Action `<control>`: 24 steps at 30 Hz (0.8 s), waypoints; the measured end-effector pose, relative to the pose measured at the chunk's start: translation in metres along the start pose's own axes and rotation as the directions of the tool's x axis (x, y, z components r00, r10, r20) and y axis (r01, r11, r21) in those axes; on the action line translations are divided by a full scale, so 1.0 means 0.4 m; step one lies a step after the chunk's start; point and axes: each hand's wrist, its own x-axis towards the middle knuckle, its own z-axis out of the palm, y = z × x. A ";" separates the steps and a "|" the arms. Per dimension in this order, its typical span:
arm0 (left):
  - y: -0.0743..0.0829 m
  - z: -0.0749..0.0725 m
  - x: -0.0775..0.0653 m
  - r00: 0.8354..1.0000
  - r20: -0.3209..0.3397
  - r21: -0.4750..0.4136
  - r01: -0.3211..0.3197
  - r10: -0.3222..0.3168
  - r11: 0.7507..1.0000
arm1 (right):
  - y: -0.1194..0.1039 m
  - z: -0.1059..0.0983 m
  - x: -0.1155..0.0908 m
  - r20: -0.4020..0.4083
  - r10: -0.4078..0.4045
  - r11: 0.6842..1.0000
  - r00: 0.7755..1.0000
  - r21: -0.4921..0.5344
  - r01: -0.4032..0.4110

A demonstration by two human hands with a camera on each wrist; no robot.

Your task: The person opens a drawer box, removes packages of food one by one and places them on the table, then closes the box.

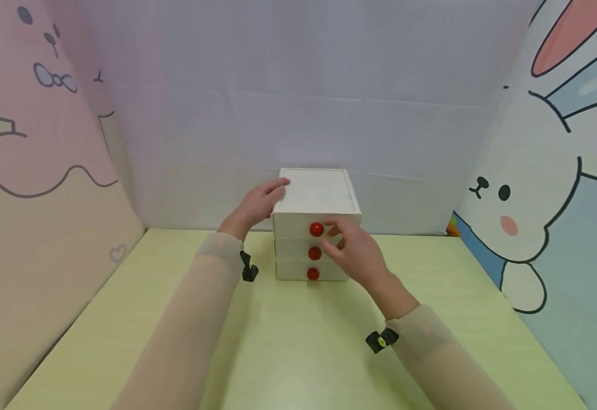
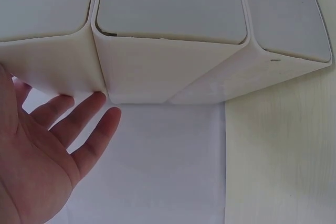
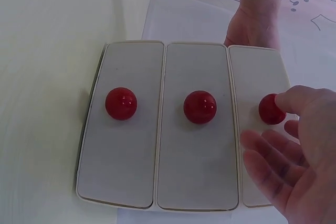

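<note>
Three drawers: I see them all shut in a white unit [image 1: 319,191] standing at the back of the worktop [image 1: 298,341], near the pale backdrop [image 1: 298,114].
Top knob: this red ball [image 1: 316,229] is smooth and glossy, so I judge that a pinch on its edge alone could slide off.
Right hand: it hangs before the drawer fronts [image 1: 357,250], fingers loosely bent toward the top knob and released, grasping nothing.
Right thumb: it overlaps the knob's rim in my right wrist view [image 3: 294,98]; I honestly cannot tell whether it touches or only passes in front.
Left hand: it lies along the unit's left side at the top edge [image 1: 257,205], fingers extended and relaxed, not clenched on anything.
Left fingertips: they sit beside the top box's wall [image 2: 94,100], close to the seam below it; with a light brace like this, a hard tug on the knob could drag or turn the unit.
Stack seams: the boxes look like separate shells to me, so an uneven pull might shift the upper one on the one beneath.
Middle knob: it sits just below [image 1: 314,253], and a low-set thumb could bump it or catch the wrong drawer.
Bottom knob: it stands clear of both hands [image 1: 313,274]; I see little risk there.
</note>
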 end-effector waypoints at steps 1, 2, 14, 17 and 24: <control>-0.001 0.000 0.000 1.000 0.002 -0.002 -0.001 0.001 1.000 | -0.002 0.003 0.002 0.003 -0.001 1.000 1.000 -0.008 0.001; -0.003 0.000 0.000 1.000 0.003 -0.003 0.000 0.000 1.000 | -0.003 0.006 0.005 0.004 -0.003 1.000 1.000 -0.022 0.003; -0.007 0.001 -0.002 1.000 -0.007 -0.025 -0.004 0.004 1.000 | -0.028 0.032 0.032 -0.052 -0.118 0.959 0.992 -0.266 0.101; -0.005 0.003 -0.003 1.000 -0.010 -0.036 0.001 -0.002 0.999 | -0.029 0.033 0.036 -0.040 -0.097 0.959 0.994 -0.271 0.083; -0.002 0.004 -0.001 1.000 -0.015 -0.045 0.007 -0.007 0.999 | -0.025 0.038 0.042 -0.044 -0.123 0.941 0.991 -0.321 0.102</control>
